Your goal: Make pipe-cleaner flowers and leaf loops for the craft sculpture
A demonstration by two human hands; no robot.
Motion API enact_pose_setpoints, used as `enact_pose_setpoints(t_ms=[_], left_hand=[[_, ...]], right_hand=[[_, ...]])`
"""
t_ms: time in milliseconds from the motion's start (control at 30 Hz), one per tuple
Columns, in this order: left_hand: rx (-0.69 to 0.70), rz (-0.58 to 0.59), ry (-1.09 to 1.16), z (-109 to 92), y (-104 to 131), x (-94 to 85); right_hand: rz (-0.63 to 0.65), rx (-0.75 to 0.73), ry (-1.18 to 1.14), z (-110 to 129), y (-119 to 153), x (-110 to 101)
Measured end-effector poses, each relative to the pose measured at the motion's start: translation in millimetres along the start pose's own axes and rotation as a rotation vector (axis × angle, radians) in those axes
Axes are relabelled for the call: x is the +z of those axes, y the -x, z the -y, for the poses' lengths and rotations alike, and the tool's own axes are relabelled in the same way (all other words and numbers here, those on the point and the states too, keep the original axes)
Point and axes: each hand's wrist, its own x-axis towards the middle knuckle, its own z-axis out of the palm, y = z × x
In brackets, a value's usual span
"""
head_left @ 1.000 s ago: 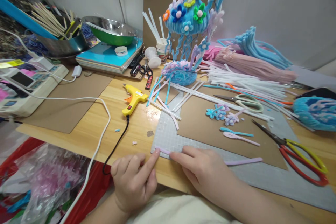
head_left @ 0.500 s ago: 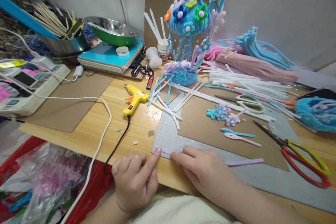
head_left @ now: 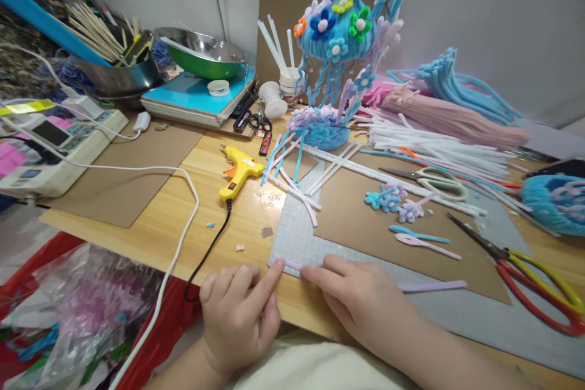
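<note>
A lilac pipe cleaner (head_left: 292, 265) lies along the front left edge of the grey cutting mat (head_left: 296, 231). The index fingertip of my left hand (head_left: 241, 311) presses its left end down, the other fingers curled in. A short way along, my right hand (head_left: 365, 298) holds it down with the fingertips. The strip passes under this hand, and its far end shows on the right. Behind my right hand lie a blue pipe cleaner loop (head_left: 423, 235) and a pink pipe cleaner loop (head_left: 432, 247). Small pipe cleaner flowers (head_left: 386, 198) rest on the brown board (head_left: 347, 219).
Red-and-yellow scissors (head_left: 516, 274) lie at the right, pale-handled scissors (head_left: 441, 184) farther back. A yellow glue gun (head_left: 240, 170) with a black cord sits left of the mat. Behind stands a blue flowered jellyfish ornament (head_left: 338, 39). A white cable (head_left: 183, 225) crosses the left side.
The whole view has shifted slightly to the right. Both hands keep the same pose on the lilac pipe cleaner.
</note>
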Motion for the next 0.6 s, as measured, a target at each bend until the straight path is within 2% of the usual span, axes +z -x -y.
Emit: enact_pose_setpoints(t_ms=[333,600], left_hand=[[-0.028,0.084,0.013,-9.6,-3.8,-3.1],[-0.057,0.038,0.036,-13.9,-2.2,1.4]], right_hand=[[-0.019,-0.007,0.008,1.2,2.6,-0.1],[-0.027,-0.003,0.0,1.2,2.1,0.3]])
